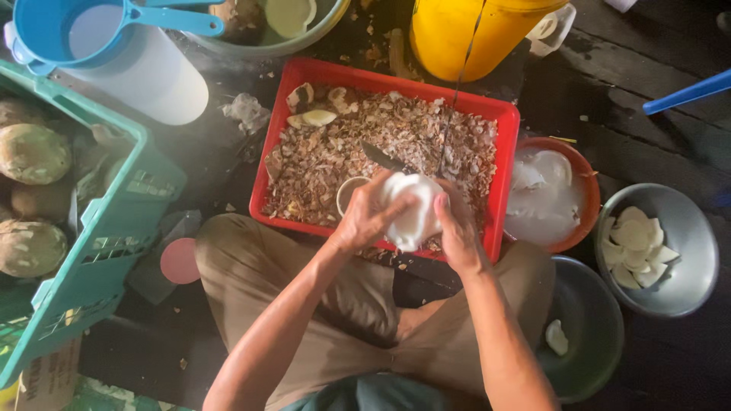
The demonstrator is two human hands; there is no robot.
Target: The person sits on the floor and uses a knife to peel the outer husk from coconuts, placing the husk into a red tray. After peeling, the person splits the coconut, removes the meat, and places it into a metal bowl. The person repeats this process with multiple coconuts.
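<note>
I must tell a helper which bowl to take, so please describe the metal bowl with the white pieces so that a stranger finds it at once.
Start at the red tray full of brown shavings in front of the person. Go right, past the orange bowl that touches it, to the round grey metal bowl. Unlike the darker bowl near the knee, which holds one piece, it holds a heap of white pieces.

Hemmed in on most sides. Ahead, red tray (502, 144) heaped with brown peelings (396, 144), a yellow bucket (457, 38) just beyond. Left, teal crate (114, 228) of coconuts (32, 152) and a white jug (145, 76). Right, orange bowl (586, 183), steel bowl (685, 251) of white pieces, dark bowl (586, 327) by the knee. Open floor (655, 122) only at far right, under a blue handle (685, 93).
</note>
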